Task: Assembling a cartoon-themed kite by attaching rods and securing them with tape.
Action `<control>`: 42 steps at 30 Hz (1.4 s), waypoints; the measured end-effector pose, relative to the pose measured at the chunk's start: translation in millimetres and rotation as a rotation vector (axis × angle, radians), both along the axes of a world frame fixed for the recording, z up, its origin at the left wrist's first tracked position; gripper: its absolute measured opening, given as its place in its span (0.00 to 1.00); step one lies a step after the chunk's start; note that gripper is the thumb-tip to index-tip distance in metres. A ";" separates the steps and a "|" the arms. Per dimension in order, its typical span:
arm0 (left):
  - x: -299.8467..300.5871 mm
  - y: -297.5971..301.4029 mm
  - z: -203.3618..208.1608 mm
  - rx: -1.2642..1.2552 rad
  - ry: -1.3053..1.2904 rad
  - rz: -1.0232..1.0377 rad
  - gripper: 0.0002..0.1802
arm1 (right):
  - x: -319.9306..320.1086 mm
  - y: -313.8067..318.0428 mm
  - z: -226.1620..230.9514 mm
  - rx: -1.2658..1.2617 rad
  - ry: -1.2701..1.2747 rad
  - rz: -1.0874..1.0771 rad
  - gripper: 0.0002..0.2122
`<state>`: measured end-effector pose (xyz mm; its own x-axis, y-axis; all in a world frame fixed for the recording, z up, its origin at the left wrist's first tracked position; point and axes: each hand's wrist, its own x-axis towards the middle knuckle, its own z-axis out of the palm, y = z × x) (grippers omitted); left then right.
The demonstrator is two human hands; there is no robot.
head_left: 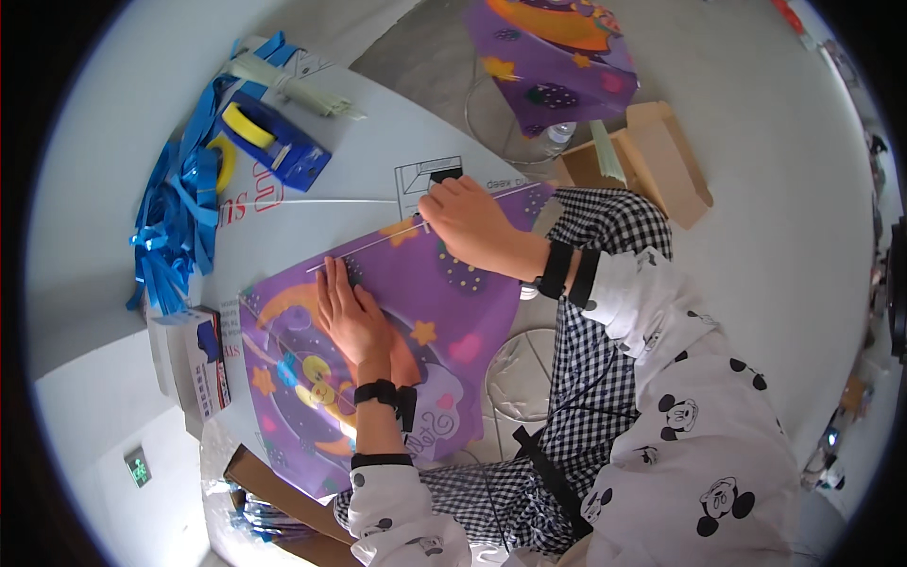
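Observation:
A purple printed sheet [387,269], kite-like, with stars, a moon and a yellow cartoon figure, lies across a white board surface and toward my lap. Along its far edge runs a thin white rod [364,248]. My left hand [351,312] rests flat on the sheet, fingers stretched out, with the fingertips at the rod's left end. Over the middle of the rod my right hand [472,224] is closed, its fingertips pressed together at the sheet's edge. What it pinches is hidden by the fingers.
Left of the sheet are a blue tape dispenser [283,151] with yellow tape, a bundle of pale strips [307,92] and a heap of blue ribbon [179,222]. Another purple printed sheet [567,80] and an open cardboard box [666,165] are at the upper right. Another box [274,487] sits lower left.

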<state>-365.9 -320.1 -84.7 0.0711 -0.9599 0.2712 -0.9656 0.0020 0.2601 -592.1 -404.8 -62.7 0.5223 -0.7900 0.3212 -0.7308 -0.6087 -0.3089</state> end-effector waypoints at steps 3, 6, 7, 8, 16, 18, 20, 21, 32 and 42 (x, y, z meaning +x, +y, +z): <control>-2.8 -1.1 0.2 -0.006 -0.023 0.007 0.23 | -3.1 -0.4 1.2 0.006 0.029 -0.006 0.12; -2.9 -1.1 -1.1 -0.003 -0.025 0.002 0.23 | -3.3 0.8 0.3 0.015 0.023 -0.010 0.11; -2.3 -0.7 -1.5 -0.002 -0.027 0.001 0.23 | -2.6 1.4 -0.3 0.014 0.016 -0.010 0.11; -2.2 -0.9 -1.7 0.000 -0.026 0.002 0.23 | -2.5 1.7 -0.3 0.014 0.016 -0.012 0.11; 0.9 -0.6 -0.4 -0.001 -0.031 0.019 0.23 | -1.0 2.9 -0.1 0.038 -0.010 -0.003 0.11; -0.9 -0.6 -2.0 -0.006 -0.016 0.008 0.24 | -2.6 2.6 -1.7 0.051 -0.019 0.012 0.11; -0.8 -1.2 -2.7 -0.020 -0.008 0.015 0.24 | -3.5 1.8 -2.4 0.092 -0.032 0.014 0.10; -0.6 -0.9 -2.0 -0.008 -0.008 0.015 0.24 | -3.1 1.5 -3.0 0.099 -0.053 0.013 0.10; -0.8 -0.3 -0.6 0.012 0.034 0.035 0.25 | -1.4 -1.4 -1.5 0.072 -0.116 0.067 0.10; 0.0 1.1 -1.4 -0.007 0.045 0.045 0.25 | -3.6 -11.0 -0.8 0.134 -0.157 0.170 0.08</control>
<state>-365.9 -319.0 -86.1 0.1264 -0.9534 0.2739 -0.9520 -0.0389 0.3036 -595.7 -415.8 -63.5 0.6035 -0.7359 0.3070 -0.5581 -0.6648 -0.4965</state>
